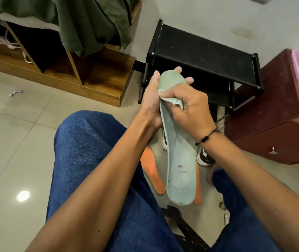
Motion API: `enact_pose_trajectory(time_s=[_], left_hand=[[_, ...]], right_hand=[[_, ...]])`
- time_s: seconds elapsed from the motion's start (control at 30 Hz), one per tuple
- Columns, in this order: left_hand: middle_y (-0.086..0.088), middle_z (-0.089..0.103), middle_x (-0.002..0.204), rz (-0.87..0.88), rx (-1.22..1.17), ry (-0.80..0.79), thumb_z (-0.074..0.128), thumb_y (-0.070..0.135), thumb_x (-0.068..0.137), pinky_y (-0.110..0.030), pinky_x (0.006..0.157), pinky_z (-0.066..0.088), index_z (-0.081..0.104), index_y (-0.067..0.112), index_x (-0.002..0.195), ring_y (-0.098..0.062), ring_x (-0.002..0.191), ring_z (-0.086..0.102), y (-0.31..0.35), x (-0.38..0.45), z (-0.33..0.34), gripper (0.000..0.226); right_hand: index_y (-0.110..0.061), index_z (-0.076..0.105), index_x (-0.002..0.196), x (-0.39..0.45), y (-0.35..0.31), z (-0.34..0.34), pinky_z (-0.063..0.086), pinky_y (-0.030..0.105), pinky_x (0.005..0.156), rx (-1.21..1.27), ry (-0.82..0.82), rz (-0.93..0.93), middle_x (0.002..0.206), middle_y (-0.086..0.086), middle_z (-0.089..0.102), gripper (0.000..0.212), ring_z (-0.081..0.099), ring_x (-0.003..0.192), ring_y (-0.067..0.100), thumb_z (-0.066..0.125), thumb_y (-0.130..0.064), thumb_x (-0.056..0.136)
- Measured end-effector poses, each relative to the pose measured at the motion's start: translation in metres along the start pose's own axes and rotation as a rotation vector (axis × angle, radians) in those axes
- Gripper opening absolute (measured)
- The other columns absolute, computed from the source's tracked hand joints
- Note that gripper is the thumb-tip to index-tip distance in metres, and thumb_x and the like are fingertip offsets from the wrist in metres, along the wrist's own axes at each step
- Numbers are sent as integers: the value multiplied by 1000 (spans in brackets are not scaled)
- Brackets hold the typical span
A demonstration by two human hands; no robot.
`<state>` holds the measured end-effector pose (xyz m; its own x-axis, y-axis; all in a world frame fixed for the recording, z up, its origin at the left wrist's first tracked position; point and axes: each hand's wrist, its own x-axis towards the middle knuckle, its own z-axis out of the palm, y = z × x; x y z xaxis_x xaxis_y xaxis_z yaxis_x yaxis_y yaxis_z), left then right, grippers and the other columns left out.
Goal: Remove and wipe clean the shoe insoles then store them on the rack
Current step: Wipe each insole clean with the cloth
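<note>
Left of centre, left hand (151, 99) cups the toe end of the pale green insole (178, 155), fingers wrapped behind it, tips showing past the top edge. Heel end hangs free over the knees, unsupported, so hard rubbing could bend it or lever it out of that grip. Below it, an orange insole (152, 170) lies on the floor (17, 142) by a foot; easy to step on and dirty again. Right hand (188, 104) is bunched around a small green cloth (176, 102), pressed on the insole's front part. Small wad may slip out mid-stroke. Black rack (205, 57) stands just beyond, no insoles visible on it.
</note>
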<state>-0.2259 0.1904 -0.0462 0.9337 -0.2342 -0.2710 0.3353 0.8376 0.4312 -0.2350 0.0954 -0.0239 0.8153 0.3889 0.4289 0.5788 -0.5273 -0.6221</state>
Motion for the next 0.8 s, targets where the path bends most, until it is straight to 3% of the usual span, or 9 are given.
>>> enact_pose_trajectory(time_s=[0.07,0.17,0.23,0.33,0.43,0.57,0.63,0.7,0.8], left_hand=[[-15,62,101,-3,-18,0,15,56,98,-31,71,56,53,15,119,-22,78,64,1,1,4,60],[-15,63,99,29,-10,-14,17,54,99,-31,77,54,55,9,115,-24,87,62,0,2,6,62],[-15,63,99,35,-3,-21,19,52,100,-32,80,53,57,5,111,-24,89,62,-2,0,7,62],[-14,64,94,30,5,-33,22,48,101,-30,76,54,63,5,103,-23,85,63,-4,0,5,59],[-13,68,80,13,-18,-22,23,47,101,-27,68,56,73,6,83,-20,73,68,-3,0,-1,67],[-17,61,109,-32,-53,-22,15,53,99,-30,82,53,53,11,125,-22,92,62,-2,-1,-3,62],[-14,59,112,-40,-48,-43,13,55,98,-35,85,50,44,15,136,-24,89,60,-2,2,-6,63],[-11,59,113,-52,-58,-61,14,56,97,-42,88,48,40,18,139,-29,85,62,-3,5,-9,63],[-10,61,109,-66,-83,-56,15,57,97,-45,78,54,42,17,135,-30,83,62,-3,4,-7,61]], right_hand=[[-8,72,86,3,4,-13,46,13,75,-8,-64,36,85,-8,64,15,60,78,2,64,-2,76],[-9,72,89,19,8,-27,42,9,74,-51,123,81,85,-4,64,17,54,78,-4,61,-4,77],[-8,72,90,32,10,-30,41,8,74,-130,196,34,86,1,65,19,54,76,-1,58,-3,78],[-8,73,89,41,12,-19,41,12,71,-264,136,-65,84,9,65,21,55,77,8,57,-1,77],[-6,72,83,31,11,-2,43,21,69,-322,70,-137,79,11,62,17,59,73,20,55,-4,80],[1,70,88,10,8,11,48,43,68,-320,-26,-125,83,21,64,23,60,77,38,50,-5,78],[2,70,89,1,3,12,48,40,71,-269,-25,-125,84,21,65,22,62,79,37,52,-3,79],[1,71,84,-10,-1,12,45,27,70,-221,-12,-156,79,16,64,14,62,75,31,57,3,79],[-1,70,82,-21,0,7,44,26,68,-217,-33,-182,76,12,64,10,60,72,27,61,1,81]])
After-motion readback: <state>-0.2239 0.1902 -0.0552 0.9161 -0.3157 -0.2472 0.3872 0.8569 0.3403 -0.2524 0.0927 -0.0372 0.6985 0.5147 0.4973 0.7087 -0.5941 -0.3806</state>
